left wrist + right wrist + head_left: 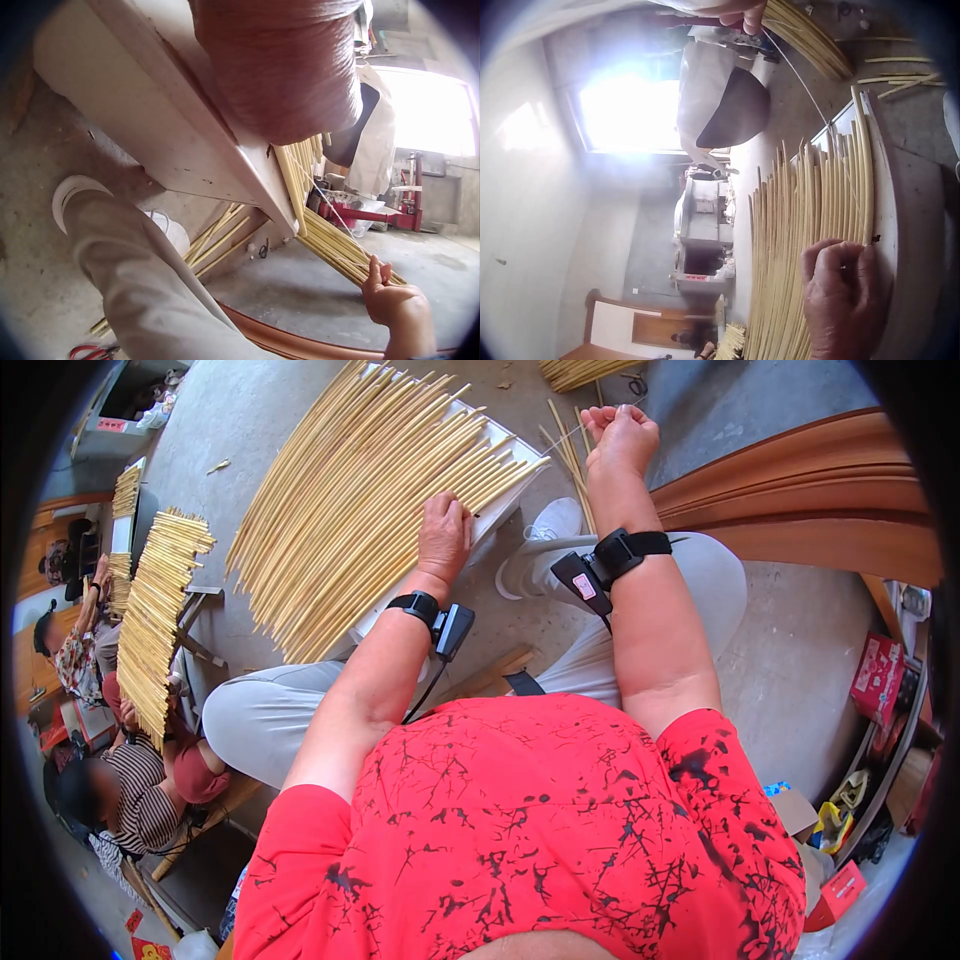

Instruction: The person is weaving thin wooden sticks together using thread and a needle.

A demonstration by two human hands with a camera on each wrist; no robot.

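A wide row of long yellow stalks (pixel 330 500) lies side by side on a white board (pixel 512 445) in front of me. My left hand (pixel 444 538) is at the near edge of the row; in the right wrist view its thumb and fingers (pixel 829 262) pinch the outermost stalk (pixel 865 172). Farther right, beyond the stalk ends, my raised right hand (pixel 622 442) pinches a thin pale string (pixel 799 79). The string runs taut from those fingers to the ends of the outer stalks. In the left wrist view, the left fingertips are hidden behind the hand.
Loose stalks (pixel 572 460) and a bundle (pixel 585 370) lie on the floor past the board. Curved brown wood (pixel 800 490) stands at right. Red-handled pliers (pixel 88 352) are on the floor. At left, other people sit by a second stalk mat (pixel 160 620).
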